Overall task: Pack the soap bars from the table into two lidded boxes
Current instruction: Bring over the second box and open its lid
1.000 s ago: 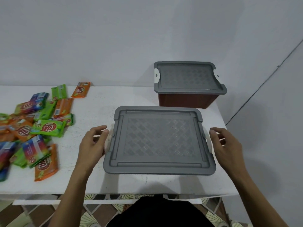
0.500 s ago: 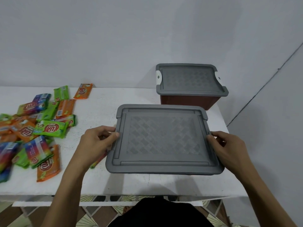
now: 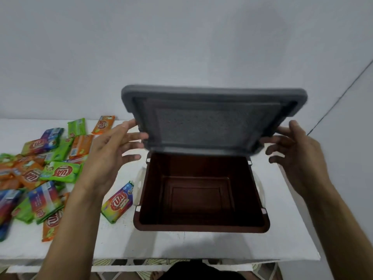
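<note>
We see the soap bars (image 3: pixel 40 174) lying in a loose heap on the left part of the white table (image 3: pixel 181 245), wrapped in green, orange and blue-purple packets. One multicoloured soap packet (image 3: pixel 119 203) lies apart from the heap, just beside the left wall of the open box (image 3: pixel 201 199). That box is dark brown, stands near the table's front edge, and its inside is bare down to the ribbed floor. White latches (image 3: pixel 139 188) hang at its left and right sides.

Above the box's far rim we see the grey lid (image 3: pixel 212 122), lifted clear and tilted so that its underside faces us; its outline is blurred. The left hand (image 3: pixel 113 150) has its fingers spread and its fingertips on the lid's left edge. The right hand (image 3: pixel 296 150) meets the lid's right edge in the same way, fingers open and only the tips touching. Both forearms reach in from the bottom of the view. We cannot make out the second box, which the raised lid hides. A plain pale wall (image 3: pixel 181 47) stands behind the table.
</note>
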`<act>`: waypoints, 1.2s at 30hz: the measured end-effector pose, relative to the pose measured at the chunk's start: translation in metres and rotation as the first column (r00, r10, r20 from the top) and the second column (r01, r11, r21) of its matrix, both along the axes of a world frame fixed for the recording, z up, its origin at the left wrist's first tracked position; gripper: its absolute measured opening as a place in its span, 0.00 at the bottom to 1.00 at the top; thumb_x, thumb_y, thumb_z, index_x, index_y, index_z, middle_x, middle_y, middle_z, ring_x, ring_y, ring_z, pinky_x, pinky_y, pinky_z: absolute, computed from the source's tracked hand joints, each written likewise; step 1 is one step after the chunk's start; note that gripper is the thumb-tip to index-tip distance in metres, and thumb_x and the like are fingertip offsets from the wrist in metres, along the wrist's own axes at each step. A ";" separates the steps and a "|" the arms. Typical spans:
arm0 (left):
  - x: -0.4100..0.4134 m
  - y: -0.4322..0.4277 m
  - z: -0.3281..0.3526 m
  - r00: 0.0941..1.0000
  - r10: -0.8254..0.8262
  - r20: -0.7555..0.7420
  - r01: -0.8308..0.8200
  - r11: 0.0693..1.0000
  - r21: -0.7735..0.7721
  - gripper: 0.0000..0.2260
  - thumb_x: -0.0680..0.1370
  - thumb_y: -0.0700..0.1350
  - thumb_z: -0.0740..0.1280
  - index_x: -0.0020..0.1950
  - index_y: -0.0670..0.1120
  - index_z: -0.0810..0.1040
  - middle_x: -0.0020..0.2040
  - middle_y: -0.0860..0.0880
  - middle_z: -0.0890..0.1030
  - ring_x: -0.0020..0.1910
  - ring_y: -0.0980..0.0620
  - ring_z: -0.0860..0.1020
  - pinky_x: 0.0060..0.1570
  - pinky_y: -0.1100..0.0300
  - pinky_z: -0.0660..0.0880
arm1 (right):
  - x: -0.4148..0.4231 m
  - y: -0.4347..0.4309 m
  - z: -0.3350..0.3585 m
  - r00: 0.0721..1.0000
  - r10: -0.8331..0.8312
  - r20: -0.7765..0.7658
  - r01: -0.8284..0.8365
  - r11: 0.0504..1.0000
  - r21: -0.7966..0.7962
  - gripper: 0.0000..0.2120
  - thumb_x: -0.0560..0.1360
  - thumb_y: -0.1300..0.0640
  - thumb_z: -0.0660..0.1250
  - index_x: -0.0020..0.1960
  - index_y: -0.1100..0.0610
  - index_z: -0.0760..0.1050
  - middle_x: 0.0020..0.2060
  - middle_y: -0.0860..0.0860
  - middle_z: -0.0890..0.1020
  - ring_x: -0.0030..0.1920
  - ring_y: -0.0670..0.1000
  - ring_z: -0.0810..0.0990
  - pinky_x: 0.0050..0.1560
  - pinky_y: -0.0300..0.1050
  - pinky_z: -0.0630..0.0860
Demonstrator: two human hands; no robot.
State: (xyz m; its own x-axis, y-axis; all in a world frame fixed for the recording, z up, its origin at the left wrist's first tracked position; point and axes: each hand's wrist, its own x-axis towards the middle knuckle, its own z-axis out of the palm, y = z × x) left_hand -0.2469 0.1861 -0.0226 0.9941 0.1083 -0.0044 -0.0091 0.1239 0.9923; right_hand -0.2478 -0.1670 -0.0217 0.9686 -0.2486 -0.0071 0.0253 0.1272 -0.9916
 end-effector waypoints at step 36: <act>0.145 0.007 -0.104 0.953 -0.277 0.121 0.007 0.420 0.908 0.31 0.73 0.46 0.73 0.69 0.58 0.59 0.56 0.45 0.80 0.42 0.50 0.83 0.47 0.54 0.81 | 0.120 -0.024 -0.111 0.923 0.344 0.174 0.069 0.298 -0.952 0.28 0.73 0.61 0.72 0.71 0.55 0.68 0.49 0.54 0.74 0.41 0.50 0.74 0.47 0.43 0.80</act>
